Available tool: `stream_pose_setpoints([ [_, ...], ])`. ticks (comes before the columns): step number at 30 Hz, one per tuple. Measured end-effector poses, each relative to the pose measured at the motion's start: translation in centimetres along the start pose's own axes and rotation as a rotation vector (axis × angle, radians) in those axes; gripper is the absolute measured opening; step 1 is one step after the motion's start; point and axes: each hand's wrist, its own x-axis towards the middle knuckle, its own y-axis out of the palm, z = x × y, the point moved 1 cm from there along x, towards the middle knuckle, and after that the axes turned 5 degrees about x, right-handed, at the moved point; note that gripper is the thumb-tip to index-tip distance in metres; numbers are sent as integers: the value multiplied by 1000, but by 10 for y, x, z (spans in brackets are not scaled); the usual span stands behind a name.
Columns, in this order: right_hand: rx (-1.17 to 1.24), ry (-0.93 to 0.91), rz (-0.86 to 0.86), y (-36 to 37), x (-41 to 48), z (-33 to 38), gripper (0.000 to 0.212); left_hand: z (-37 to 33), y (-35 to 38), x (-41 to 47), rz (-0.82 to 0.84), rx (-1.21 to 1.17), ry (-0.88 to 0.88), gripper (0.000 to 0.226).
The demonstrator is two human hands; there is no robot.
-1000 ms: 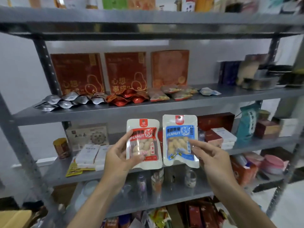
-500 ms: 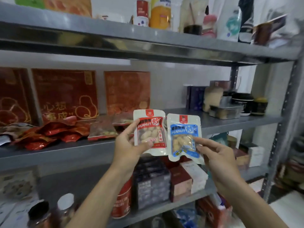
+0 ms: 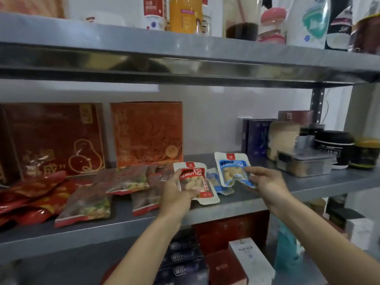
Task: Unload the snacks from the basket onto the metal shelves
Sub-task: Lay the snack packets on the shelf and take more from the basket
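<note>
My left hand [image 3: 178, 194] grips a red-labelled peanut packet [image 3: 195, 182] by its left edge, low over the grey metal shelf [image 3: 287, 188]. My right hand [image 3: 265, 182] pinches a blue-labelled peanut packet [image 3: 231, 168] by its lower right corner, tilted just above the same shelf. Between the two lies another blue packet [image 3: 214, 181] flat on the shelf, partly covered. The basket is out of view.
Brown-and-red snack bags [image 3: 86, 204] and shiny red packets [image 3: 30, 194] crowd the shelf's left half. Red gift boxes [image 3: 147, 132] stand at the back. A clear lidded container [image 3: 304, 163], jars and dark boxes fill the right. Bottles line the upper shelf [image 3: 185, 56].
Both hands carried the packets up and forward from in front of the shelf edge to just over the shelf surface. The view moved closer and right.
</note>
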Motion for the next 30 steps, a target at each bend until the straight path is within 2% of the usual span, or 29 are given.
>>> stream_pose_setpoints([
  [5,-211,-14,89,15,48,-17,30,2,14,16,11,201,-11,57],
  [10,-377,-128,96,22,61,-25,30,0,18,21,-9,365,30,47],
  [17,-432,-155,139,18,66,-27,37,4,18,23,-59,407,52,50],
  [25,-384,-174,170,15,55,-20,35,1,22,15,-75,501,75,51],
  [30,-486,-373,235,9,30,-8,36,-6,25,6,-52,719,142,44],
])
